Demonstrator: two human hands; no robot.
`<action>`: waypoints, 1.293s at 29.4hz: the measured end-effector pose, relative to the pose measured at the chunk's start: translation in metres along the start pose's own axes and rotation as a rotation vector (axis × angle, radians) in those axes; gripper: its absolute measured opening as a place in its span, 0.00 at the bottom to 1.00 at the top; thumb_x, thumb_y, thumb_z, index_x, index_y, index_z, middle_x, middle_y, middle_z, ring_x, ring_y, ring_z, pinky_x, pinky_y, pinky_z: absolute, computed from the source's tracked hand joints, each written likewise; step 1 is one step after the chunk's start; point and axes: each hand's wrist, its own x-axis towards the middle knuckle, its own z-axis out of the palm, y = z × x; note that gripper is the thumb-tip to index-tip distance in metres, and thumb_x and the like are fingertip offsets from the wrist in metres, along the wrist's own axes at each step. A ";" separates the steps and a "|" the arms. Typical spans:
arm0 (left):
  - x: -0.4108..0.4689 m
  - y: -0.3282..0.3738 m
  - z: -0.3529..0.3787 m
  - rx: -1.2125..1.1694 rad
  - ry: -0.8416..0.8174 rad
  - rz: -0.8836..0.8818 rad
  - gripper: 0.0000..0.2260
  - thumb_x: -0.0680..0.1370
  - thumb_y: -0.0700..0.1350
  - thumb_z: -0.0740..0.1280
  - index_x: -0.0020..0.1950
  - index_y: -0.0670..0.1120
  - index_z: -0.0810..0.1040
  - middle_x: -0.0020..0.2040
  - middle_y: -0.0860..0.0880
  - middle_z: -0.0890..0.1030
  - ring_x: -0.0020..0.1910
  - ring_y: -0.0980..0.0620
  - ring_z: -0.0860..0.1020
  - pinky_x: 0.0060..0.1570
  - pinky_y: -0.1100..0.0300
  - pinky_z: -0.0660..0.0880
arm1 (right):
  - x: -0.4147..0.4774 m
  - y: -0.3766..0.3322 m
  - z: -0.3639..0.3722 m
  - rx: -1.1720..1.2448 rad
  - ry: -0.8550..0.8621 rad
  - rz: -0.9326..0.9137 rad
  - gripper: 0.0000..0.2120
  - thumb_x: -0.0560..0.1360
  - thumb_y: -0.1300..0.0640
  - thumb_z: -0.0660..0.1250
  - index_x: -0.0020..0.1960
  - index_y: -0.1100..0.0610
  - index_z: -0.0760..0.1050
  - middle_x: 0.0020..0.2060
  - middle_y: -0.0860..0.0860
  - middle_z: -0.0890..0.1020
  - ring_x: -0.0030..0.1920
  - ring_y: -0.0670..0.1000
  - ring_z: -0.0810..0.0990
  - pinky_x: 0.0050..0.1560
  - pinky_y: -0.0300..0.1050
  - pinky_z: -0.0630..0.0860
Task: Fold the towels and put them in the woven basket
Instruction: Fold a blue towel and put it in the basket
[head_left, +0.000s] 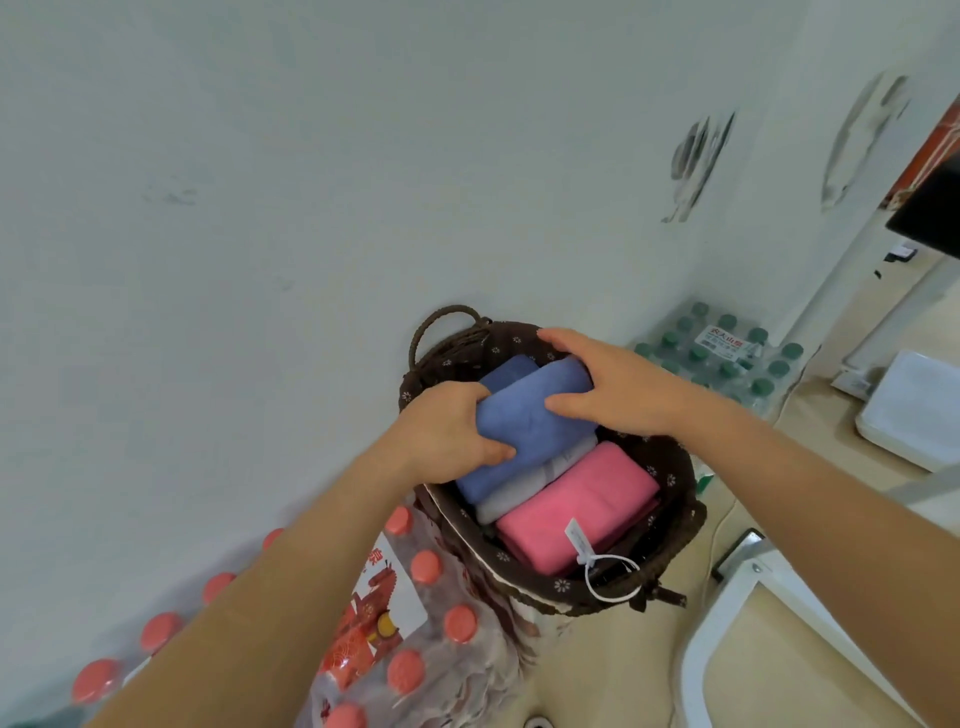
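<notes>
A pale wall meets a beige floor, and both hands are over a basket set against that wall. The left hand (447, 431) has its thumb and fingers curled round the near end of a blue towel (524, 415). The right hand (618, 389) clasps the towel's far end, thumb lying on top and fingers reaching over the edge. The towel is a thick, smooth-folded bundle held between the two hands, at the mouth of the woven basket (680, 499).

Directly beneath the hands lies a folded grey towel (540, 478). Nearer the person than the right hand is a folded pink towel (576, 504) with a white tag (579, 540) on a looped cord. The basket is dark brown with a flower-print lining.

A pack of red-capped bottles (405, 623) stands below the left forearm. Green-capped bottles (727, 358) sit beyond the right wrist.
</notes>
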 end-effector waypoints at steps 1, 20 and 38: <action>-0.005 0.001 -0.003 -0.070 -0.008 0.021 0.14 0.67 0.51 0.75 0.48 0.48 0.77 0.42 0.52 0.79 0.42 0.51 0.77 0.43 0.55 0.74 | -0.004 -0.001 -0.007 0.121 -0.060 -0.010 0.33 0.74 0.59 0.71 0.74 0.50 0.61 0.64 0.42 0.72 0.63 0.40 0.72 0.59 0.24 0.64; -0.032 0.026 0.067 0.447 0.209 0.442 0.11 0.73 0.48 0.69 0.54 0.52 0.76 0.40 0.48 0.71 0.33 0.47 0.74 0.23 0.57 0.63 | -0.036 0.006 0.022 -0.487 0.012 -0.113 0.02 0.75 0.56 0.63 0.46 0.54 0.73 0.46 0.52 0.73 0.44 0.56 0.76 0.44 0.52 0.72; -0.022 0.023 0.036 0.026 0.265 0.327 0.10 0.77 0.50 0.63 0.57 0.55 0.78 0.50 0.52 0.74 0.52 0.51 0.72 0.51 0.56 0.71 | -0.037 0.011 -0.004 -0.260 0.127 -0.056 0.05 0.74 0.56 0.66 0.49 0.50 0.74 0.40 0.47 0.74 0.41 0.48 0.73 0.43 0.41 0.68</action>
